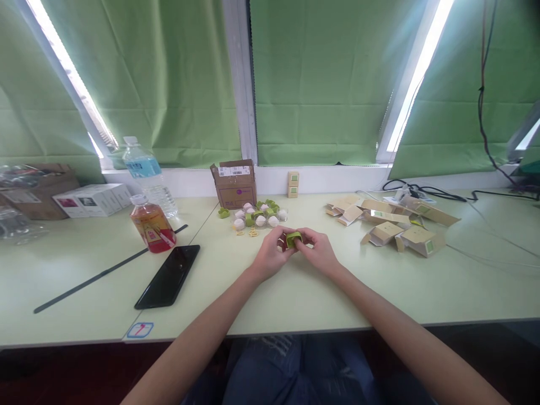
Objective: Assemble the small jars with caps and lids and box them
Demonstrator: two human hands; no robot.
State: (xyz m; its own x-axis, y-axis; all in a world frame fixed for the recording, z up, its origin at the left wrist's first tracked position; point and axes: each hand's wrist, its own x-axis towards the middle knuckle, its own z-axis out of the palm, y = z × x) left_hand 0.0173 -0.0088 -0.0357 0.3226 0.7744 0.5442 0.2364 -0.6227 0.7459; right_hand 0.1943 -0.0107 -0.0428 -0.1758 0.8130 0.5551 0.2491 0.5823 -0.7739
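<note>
Both hands meet over the table's middle around a small green square piece (292,240) with a hollow centre. My left hand (272,251) grips it from the left side, fingers curled. From the right, my right hand (317,251) holds the same piece, its thumb pressed at the opening. Just beyond the hands lies a cluster of white round pieces (261,220) mixed with green pieces (268,206). Small yellow bits (253,232) rest at the near side of that cluster.
An open brown carton (234,184) stands behind the cluster, with two small stacked boxes (292,184) to its right. Flattened cardboard boxes (386,222) lie at right. A juice bottle (152,225), water bottle (147,174), black phone (167,277) and dark strip (90,280) are at left.
</note>
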